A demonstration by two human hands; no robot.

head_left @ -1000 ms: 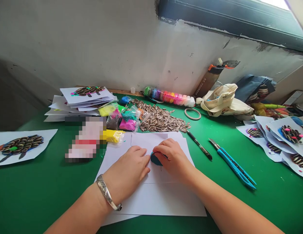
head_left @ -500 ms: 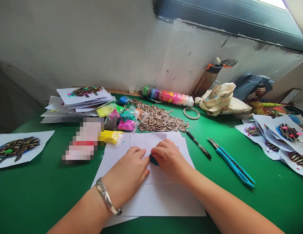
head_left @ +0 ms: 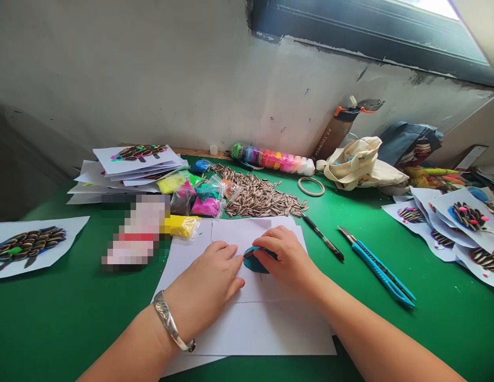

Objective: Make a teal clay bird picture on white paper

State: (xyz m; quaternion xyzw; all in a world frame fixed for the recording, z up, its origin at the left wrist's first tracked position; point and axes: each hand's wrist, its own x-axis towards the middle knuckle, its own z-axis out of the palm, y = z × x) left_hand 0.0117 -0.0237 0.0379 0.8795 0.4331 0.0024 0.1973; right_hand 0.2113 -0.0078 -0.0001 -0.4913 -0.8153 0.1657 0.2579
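Note:
My left hand (head_left: pixel 207 284) lies flat on the white paper sheet (head_left: pixel 266 323), fingers stretched out, holding it down. My right hand (head_left: pixel 284 257) is bent over a flat patch of teal clay (head_left: pixel 252 264) stuck to the paper. Its fingertips pinch a striped sunflower seed (head_left: pixel 249 253) at the clay's top left edge. A large heap of sunflower seeds (head_left: pixel 258 196) lies just beyond the paper. Small bags of coloured clay (head_left: pixel 199 199) sit left of the heap.
A black pen (head_left: pixel 322 236) and a blue utility knife (head_left: pixel 376 265) lie right of the paper. Finished seed pictures sit at left (head_left: pixel 29 244), back left (head_left: pixel 131 162) and right (head_left: pixel 465 223). A row of clay tubs (head_left: pixel 273 158), tape ring (head_left: pixel 312 185), cloth bag (head_left: pixel 362 162) line the wall.
My right hand has shifted slightly right and back, uncovering more of the teal clay; a seed now shows at its fingertips. My left hand has stayed flat on the paper.

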